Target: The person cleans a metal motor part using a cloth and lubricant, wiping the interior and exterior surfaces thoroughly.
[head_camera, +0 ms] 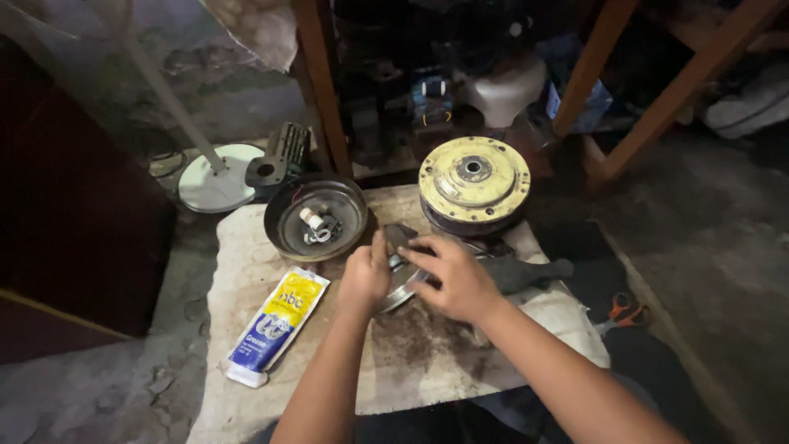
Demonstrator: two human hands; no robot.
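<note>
My left hand [366, 275] and my right hand [454, 278] are both closed on a round grey metal disc part [400, 284] that sits tilted on a stained cloth [411, 362]. My left hand holds its left rim; my right hand lies over its top and right side. Much of the disc is hidden under my hands. A yellow and blue tube [278, 324] lies on the cloth to the left of my left hand.
A dark metal bowl-shaped cover [283, 232] holding small washers and a white piece sits behind my hands. A yellow round motor part [474, 182] stands at the back right. A white fan base [215, 179], wooden legs [325, 90] and orange-handled pliers [625, 311] surround the cloth.
</note>
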